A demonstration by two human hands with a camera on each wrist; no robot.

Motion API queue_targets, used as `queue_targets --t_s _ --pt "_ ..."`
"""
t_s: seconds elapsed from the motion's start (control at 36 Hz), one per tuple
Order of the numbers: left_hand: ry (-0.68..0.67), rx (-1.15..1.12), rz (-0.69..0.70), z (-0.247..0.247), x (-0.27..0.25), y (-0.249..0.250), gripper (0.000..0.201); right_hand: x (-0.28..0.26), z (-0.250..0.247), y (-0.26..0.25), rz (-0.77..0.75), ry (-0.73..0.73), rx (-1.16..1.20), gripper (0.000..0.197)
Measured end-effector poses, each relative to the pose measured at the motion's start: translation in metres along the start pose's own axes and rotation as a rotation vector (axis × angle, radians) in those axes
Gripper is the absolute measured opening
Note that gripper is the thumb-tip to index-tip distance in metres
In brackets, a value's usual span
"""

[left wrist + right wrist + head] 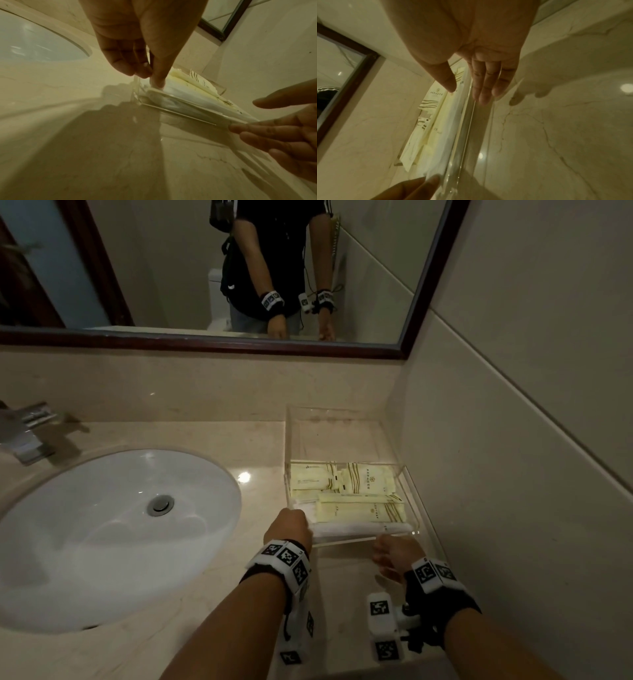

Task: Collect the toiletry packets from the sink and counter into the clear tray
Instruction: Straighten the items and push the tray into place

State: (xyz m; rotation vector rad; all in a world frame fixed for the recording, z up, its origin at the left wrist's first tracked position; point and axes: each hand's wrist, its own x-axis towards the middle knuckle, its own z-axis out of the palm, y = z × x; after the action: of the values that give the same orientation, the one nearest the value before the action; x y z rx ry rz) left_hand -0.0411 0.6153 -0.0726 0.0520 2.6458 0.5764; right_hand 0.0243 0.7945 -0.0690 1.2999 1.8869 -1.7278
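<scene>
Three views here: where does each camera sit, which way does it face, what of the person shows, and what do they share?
Head: above the beige marble counter, facing down; both forearms, left hand, right hand.
Left wrist: low, along the left hand to the clear acrylic tray; right hand's fingers enter.
Right wrist: along the open right hand above the tray's front wall.
Shared: tray, pale yellow toiletry packets.

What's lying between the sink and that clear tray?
Nothing; the head view shows only bare marble counter with a light reflection between the sink and the clear tray.

Packets (346,494) in tray (416,501) (rt of sink (102,542)).
</scene>
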Motion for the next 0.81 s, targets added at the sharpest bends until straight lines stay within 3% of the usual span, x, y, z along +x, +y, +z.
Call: queue_targets --t_s 0.08,0.14,0.22,0.28,0.39,0.64,0.81 --pt "0.043 -0.054 -0.007 0.003 -0.006 -0.005 0.038 0.004 0.000 0.001 -0.133 0.201 -0.134 0.016" --pt "0.096 -0.052 0.022 0.001 -0.010 -0.007 0.052 -0.003 -0.002 0.001 -0.284 0.380 -0.257 0.033" --pt "0.134 0.103 0.169 0.001 -0.016 -0.008 0.069 -0.018 -0.002 0.002 -0.544 0.353 -0.811 0.058" --pt "0.048 0.240 0.271 0.004 -0.018 -0.009 0.070 -0.013 0.001 0.007 -0.587 0.261 -1.091 0.065" --pt "-0.137 0.410 0.254 0.016 -0.016 -0.013 0.067 -0.001 0.013 0.012 -0.446 0.149 -1.161 0.066" --pt "-0.206 0.484 0.236 0.016 -0.008 -0.010 0.074 0.003 0.011 0.001 -0.368 0.070 -1.229 0.061" --pt "-0.011 0.317 0.253 -0.009 0.007 0.012 0.079 0.007 0.006 -0.031 -0.549 0.195 -1.180 0.064"
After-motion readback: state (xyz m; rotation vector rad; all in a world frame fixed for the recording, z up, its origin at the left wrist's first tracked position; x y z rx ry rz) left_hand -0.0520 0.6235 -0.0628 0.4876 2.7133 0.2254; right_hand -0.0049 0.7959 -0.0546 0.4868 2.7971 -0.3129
